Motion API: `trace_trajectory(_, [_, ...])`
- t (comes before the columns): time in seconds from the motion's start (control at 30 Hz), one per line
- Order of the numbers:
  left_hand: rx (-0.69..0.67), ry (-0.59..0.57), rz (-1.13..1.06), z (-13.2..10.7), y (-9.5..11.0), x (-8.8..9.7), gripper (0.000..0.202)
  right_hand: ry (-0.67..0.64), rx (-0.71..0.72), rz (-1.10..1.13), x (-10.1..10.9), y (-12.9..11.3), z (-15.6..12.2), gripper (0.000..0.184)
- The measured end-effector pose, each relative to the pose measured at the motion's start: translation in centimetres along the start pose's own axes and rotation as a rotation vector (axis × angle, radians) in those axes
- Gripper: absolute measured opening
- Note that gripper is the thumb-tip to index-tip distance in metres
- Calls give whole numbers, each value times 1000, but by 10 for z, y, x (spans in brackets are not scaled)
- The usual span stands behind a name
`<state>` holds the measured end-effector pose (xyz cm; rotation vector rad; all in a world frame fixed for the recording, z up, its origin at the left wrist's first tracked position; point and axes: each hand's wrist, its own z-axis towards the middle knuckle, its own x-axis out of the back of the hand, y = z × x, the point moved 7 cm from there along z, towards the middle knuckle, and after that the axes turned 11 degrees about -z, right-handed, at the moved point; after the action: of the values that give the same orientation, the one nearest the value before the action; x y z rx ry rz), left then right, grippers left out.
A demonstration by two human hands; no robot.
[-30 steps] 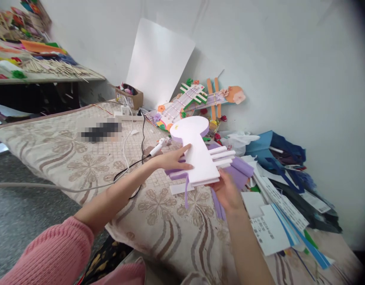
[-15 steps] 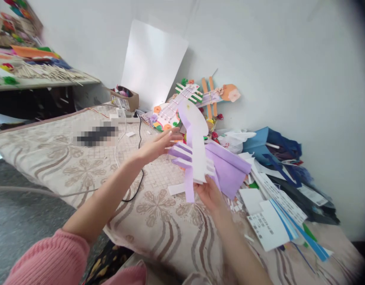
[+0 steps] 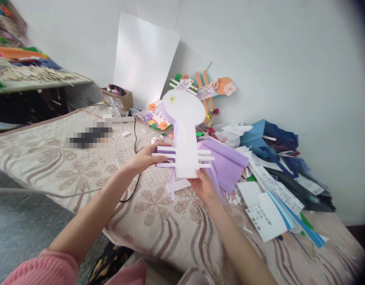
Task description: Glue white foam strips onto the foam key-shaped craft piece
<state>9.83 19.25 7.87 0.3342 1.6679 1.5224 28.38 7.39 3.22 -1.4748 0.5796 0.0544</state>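
I hold a white foam guitar-shaped cutout [image 3: 185, 130] upright above a patterned mat [image 3: 81, 158]. It has a round top with a small yellow sticker, a lilac edge strip and white cross bars near its lower end. My left hand [image 3: 145, 157] grips the left ends of the cross bars. My right hand [image 3: 204, 186] supports the bottom edge from below. A loose lilac strip hangs down from the cutout.
Lilac foam sheets [image 3: 227, 162] lie right of my hands, beside papers [image 3: 271, 206] and dark blue sheets [image 3: 271, 138]. Finished decorated guitars [image 3: 200, 89] and a white board [image 3: 142, 59] lean on the wall. A black cable [image 3: 135, 134], a cardboard box [image 3: 117, 95] and a shelf [image 3: 28, 75] are on the left.
The cutout turned from lying flat, through edge-on, to standing upright with its face toward me. My left hand shifted from its face to the cross bars.
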Motion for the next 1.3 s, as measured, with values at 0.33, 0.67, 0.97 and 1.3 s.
trace_trajectory(0.33, [58, -44, -71, 6, -14, -1, 54, -33, -45, 45, 6, -1, -5, 37])
trace_trajectory(0.67, [123, -35, -373, 15, -43, 0, 50, -52, 10, -22, 2, -18, -11, 41])
trace_trajectory(0.97, [89, -119, -222, 30, -57, -9, 63, -7, 173, -448, -6, -52, -25, 36])
trace_trajectory(1.3, [-42, -78, 69, 43, -51, -23, 96, 63, 299, -1029, -24, -66, -29, 33])
